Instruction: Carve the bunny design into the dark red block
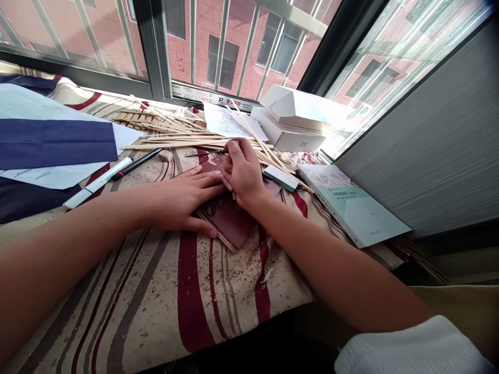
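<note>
A reddish-brown board (245,226) with dark curved marks lies on the striped cloth, partly hidden by both hands. My left hand (181,200) rests flat on its left side, fingers stretched toward the right hand and thumb at the near edge. Over the board, my right hand (245,174) is closed around a slim carving tool (234,196); only a small bit shows beneath the fist. A thin dark pointed rod (205,154) lies just beyond the hands. Brown crumbs (245,270) are scattered over the cloth near the board.
Behind the hands lie many thin wooden strips (175,140), a drawn-on paper (230,123) and a white box (298,132). At left are a white marker (97,184), a black pen (136,165) and papers (42,104). A book (354,208) lies right, near a white-and-green block (280,177).
</note>
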Demonstrator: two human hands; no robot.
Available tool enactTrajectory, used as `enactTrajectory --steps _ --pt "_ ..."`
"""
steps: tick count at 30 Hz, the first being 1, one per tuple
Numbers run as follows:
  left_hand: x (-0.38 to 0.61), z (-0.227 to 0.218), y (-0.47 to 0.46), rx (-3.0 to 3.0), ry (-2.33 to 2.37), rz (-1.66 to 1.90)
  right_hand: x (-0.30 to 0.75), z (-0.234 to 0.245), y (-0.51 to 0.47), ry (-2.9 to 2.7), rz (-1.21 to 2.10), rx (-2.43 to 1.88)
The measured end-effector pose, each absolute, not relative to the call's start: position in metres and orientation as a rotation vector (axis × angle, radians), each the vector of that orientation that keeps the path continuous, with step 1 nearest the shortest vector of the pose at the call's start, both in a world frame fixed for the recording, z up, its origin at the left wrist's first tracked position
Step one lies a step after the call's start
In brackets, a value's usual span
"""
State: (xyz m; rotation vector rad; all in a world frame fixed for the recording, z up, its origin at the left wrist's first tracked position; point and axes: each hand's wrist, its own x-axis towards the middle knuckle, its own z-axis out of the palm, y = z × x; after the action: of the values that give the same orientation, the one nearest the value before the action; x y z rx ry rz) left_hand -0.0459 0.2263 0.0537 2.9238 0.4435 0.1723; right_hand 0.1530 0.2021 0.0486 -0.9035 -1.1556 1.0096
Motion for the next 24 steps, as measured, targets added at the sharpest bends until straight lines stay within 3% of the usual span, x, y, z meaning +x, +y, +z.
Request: enactTrajectory --steps 9,24 --pt "-0.049 0.053 0.226 2.92 0.447 0.159 0.157 0.085 0.173 -1.129 1.068 -0.795" --pt "-0.051 0.051 0.231 2.906 0.398 0.18 0.152 0.085 0.168 -1.257 0.949 -0.674"
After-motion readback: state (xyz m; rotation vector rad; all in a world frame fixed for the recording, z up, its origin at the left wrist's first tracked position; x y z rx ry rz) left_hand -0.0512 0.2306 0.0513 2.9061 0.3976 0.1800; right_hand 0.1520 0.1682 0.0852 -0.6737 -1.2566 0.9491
